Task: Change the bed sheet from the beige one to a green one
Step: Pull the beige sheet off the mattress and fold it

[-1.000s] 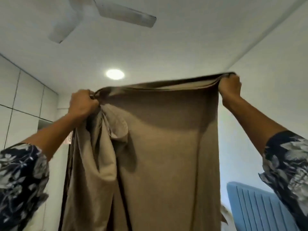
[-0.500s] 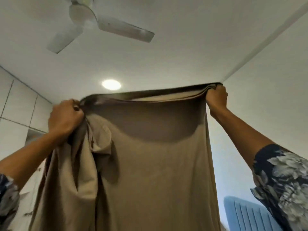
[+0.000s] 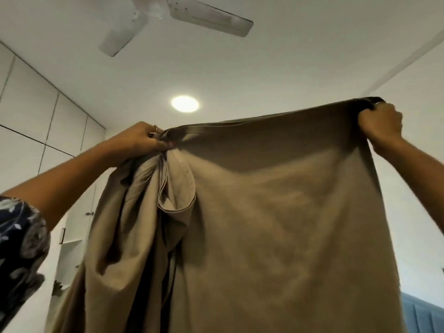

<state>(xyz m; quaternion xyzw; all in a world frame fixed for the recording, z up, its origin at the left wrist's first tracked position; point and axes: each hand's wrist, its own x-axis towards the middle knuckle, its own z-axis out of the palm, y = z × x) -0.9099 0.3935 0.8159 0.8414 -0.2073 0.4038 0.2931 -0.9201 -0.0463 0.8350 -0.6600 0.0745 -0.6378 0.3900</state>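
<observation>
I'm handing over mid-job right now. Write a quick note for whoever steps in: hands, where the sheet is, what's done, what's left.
Left hand: grips a bunched corner of the beige cotton bed sheet, raised overhead.
Right hand: grips the opposite top corner, slightly higher.
Sheet: hangs in front of the person, top edge stretched between the hands, extra folds gathered under the left hand.
Done: beige sheet appears to be off the bed.
Left: fold or put it away, then fit the green sheet, which is not in view.

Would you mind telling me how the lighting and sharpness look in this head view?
Head view: the ceiling light glares white; the sheet is shadowed along its top, under the left hand and right hand; the left sleeve is blurred; wall lines bow at the edges.
</observation>
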